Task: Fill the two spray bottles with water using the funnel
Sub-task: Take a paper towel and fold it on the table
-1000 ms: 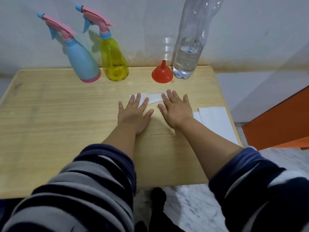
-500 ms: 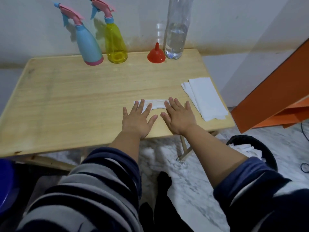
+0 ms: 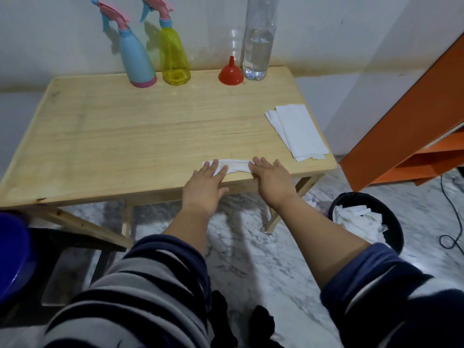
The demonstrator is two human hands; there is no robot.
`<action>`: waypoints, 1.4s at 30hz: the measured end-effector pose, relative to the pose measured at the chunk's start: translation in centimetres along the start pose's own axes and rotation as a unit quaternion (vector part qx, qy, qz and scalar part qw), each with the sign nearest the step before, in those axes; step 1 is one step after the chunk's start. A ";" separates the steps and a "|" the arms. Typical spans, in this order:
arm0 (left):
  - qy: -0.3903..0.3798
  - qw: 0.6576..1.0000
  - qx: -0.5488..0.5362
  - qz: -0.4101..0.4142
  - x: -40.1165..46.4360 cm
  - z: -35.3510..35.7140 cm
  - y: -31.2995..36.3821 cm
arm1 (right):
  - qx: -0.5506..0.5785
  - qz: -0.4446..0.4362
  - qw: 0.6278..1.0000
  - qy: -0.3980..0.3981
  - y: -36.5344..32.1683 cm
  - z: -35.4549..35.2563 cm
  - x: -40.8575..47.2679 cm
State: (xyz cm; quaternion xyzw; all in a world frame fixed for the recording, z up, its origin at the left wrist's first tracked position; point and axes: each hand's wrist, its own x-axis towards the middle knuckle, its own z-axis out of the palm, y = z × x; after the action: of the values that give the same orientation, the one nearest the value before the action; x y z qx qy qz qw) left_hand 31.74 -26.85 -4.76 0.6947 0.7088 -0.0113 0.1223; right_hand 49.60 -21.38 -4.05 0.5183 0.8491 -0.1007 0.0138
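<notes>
Hands flat at the near edge of the pale wooden table [image 3: 105,136]: my left hand [image 3: 204,183] and right hand [image 3: 270,178] lie side by side, fingers straight and spread, each pressing one end of a folded white paper tissue [image 3: 234,165] without gripping it. Filling has, by my judgement, not begun. Well beyond my fingertips, against the wall, stand the light-blue plastic spray bottle with a pink trigger head [image 3: 136,60] and, just to its right, the translucent yellow spray bottle [image 3: 174,57]; both have their spray heads on, and the yellow one looks empty. Farther right, ahead of my right hand, the small red plastic funnel [image 3: 231,74] sits mouth-down on the table, beside the tall clear plastic water bottle [image 3: 257,43], which is partly filled. A stack of white paper napkins [image 3: 297,131] lies just beyond and right of my right hand. Unscrewing both heads, seating the funnel and pouring all appear to lie ahead.
</notes>
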 end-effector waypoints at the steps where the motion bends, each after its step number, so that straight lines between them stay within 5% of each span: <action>1: 0.011 1.000 0.001 -0.002 -0.3 -0.2 0.2 | 0.014 0.004 1.000 0.016 0.0 0.1 -0.3; 7: 0.023 1.000 -0.002 -0.004 -0.6 -2.3 1.4 | -0.018 0.000 0.999 0.052 0.0 -0.9 -1.2; 14: 0.085 0.992 -0.074 0.050 3.3 -6.0 5.8 | 0.104 0.101 0.977 0.156 4.8 -3.7 -1.2; 27: 0.038 0.962 -0.173 0.208 12.8 -3.1 29.5 | 0.082 0.311 0.925 0.202 26.1 -6.9 -9.7; 38: -0.148 0.938 -0.199 0.244 21.3 12.6 47.0 | 0.157 0.457 0.868 0.115 45.1 3.5 -14.1; 42: -0.249 0.931 -0.126 0.237 23.8 18.5 49.3 | 0.199 0.503 0.837 0.085 48.7 8.0 -14.8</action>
State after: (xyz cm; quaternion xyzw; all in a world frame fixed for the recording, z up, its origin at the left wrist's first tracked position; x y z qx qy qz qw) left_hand 83.25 -5.27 -19.64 0.7963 0.4660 -0.0653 0.3801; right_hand 98.77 -14.30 -17.59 0.8719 0.4313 -0.2025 -0.1129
